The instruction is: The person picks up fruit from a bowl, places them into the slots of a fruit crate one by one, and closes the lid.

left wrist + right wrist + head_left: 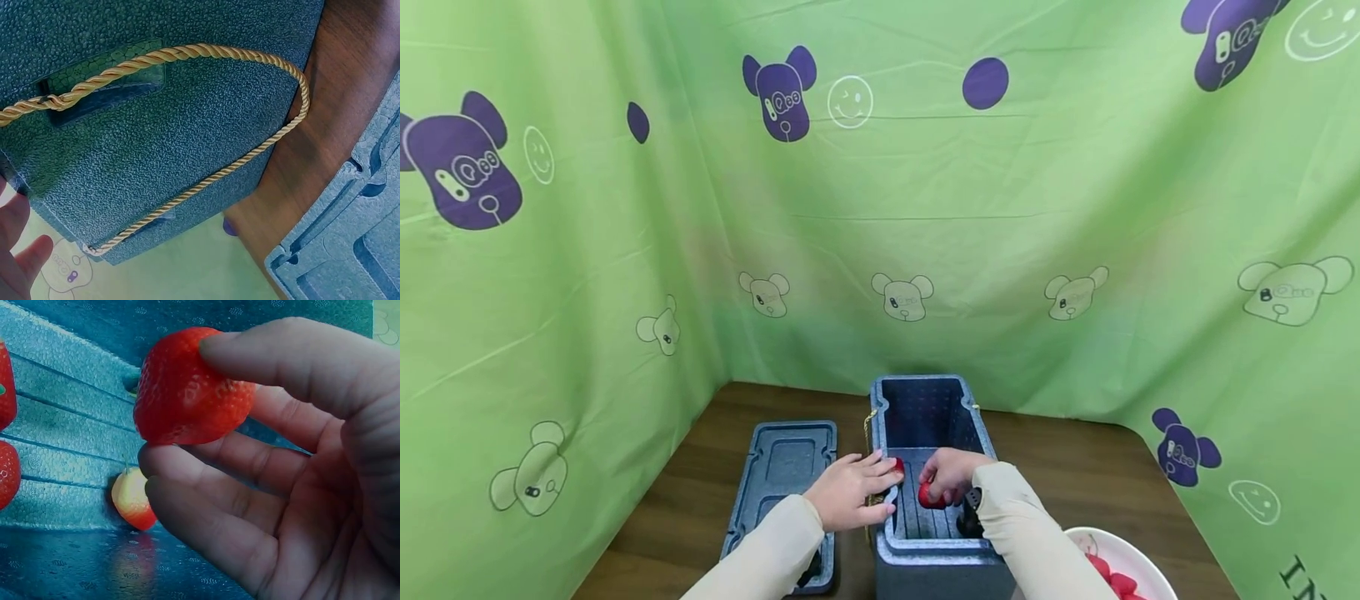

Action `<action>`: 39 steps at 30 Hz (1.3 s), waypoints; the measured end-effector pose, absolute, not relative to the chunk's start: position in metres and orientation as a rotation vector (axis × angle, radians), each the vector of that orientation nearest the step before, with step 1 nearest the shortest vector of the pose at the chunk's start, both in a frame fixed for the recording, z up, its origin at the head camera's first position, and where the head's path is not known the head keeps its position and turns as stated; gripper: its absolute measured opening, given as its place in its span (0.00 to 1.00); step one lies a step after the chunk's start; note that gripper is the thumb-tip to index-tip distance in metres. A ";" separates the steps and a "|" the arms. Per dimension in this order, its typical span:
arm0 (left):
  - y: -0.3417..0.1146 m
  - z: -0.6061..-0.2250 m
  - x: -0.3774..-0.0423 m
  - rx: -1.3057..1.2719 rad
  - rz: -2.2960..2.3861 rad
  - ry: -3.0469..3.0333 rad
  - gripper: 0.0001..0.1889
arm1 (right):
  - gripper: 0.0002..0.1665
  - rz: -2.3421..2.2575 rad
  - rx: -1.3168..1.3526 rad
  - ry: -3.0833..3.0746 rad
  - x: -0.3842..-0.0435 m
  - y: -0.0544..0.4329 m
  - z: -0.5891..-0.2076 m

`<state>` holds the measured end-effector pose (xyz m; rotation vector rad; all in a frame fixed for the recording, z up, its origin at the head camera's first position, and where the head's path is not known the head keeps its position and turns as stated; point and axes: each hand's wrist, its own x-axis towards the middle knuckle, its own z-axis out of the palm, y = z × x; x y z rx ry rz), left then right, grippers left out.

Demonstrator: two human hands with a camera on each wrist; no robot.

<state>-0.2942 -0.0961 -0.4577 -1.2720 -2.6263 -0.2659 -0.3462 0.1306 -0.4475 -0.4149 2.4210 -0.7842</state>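
Note:
My right hand [953, 475] reaches down into a blue-grey foam box [934, 546] and pinches a red strawberry [187, 387] between thumb and fingers. Below it, in the right wrist view, a small yellow-and-red fruit [134, 499] lies on the ribbed box floor. Two more strawberries [7, 475] show at that view's left edge. Fingers extended, my left hand [853, 490] rests on the box's left rim, with a red strawberry [898, 467] by its fingertips. The left wrist view catches only part of that hand beside the outer wall.
A gold twisted rope [219, 51] hangs along the box's outer side. The box lid [790, 458] lies on the wooden table [1075, 467] to the left. At the front right stands a white bowl [1150, 575] with several red fruits. Green printed cloth [925, 192] hangs around the table.

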 end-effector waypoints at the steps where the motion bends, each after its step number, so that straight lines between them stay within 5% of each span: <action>1: -0.096 -0.458 -0.294 -1.273 -0.269 -2.629 0.24 | 0.15 -0.782 -0.410 2.423 -0.346 0.131 -0.448; 28: -0.086 -0.462 -0.299 -1.271 -0.260 -2.701 0.25 | 0.20 -1.137 -0.548 2.331 -0.358 0.150 -0.428; 39: -0.093 -0.466 -0.297 -1.248 -0.310 -2.708 0.25 | 0.26 -1.142 -0.672 2.409 -0.351 0.220 -0.392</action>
